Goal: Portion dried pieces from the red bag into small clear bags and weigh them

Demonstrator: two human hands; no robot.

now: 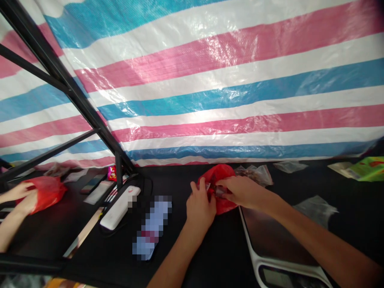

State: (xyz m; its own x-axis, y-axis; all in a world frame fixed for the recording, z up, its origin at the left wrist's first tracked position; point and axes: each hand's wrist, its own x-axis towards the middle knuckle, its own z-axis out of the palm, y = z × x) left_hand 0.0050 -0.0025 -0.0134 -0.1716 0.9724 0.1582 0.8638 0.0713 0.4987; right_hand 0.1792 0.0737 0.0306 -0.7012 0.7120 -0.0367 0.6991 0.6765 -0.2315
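A red plastic bag [222,171] lies on the black tabletop with its mouth gathered between my two hands. My left hand [201,205] grips the bag's near left side, fingers bent over the edge. At the bag's opening, the fingers of my right hand [238,190] are closed around something small, dark and partly shiny that I cannot make out. Just behind my right hand sits a clear bag with brown pieces [255,175]. A flat kitchen scale [282,236] with a dark plate and white rim is under my right forearm.
At right are a crumpled clear bag [316,210], another clear bag [290,166] and a green packet [369,169]. A white power strip [120,208] and a blurred-out phone [153,228] lie left. Beyond a black frame [78,100], a co-worker's hands hold another red bag [49,192].
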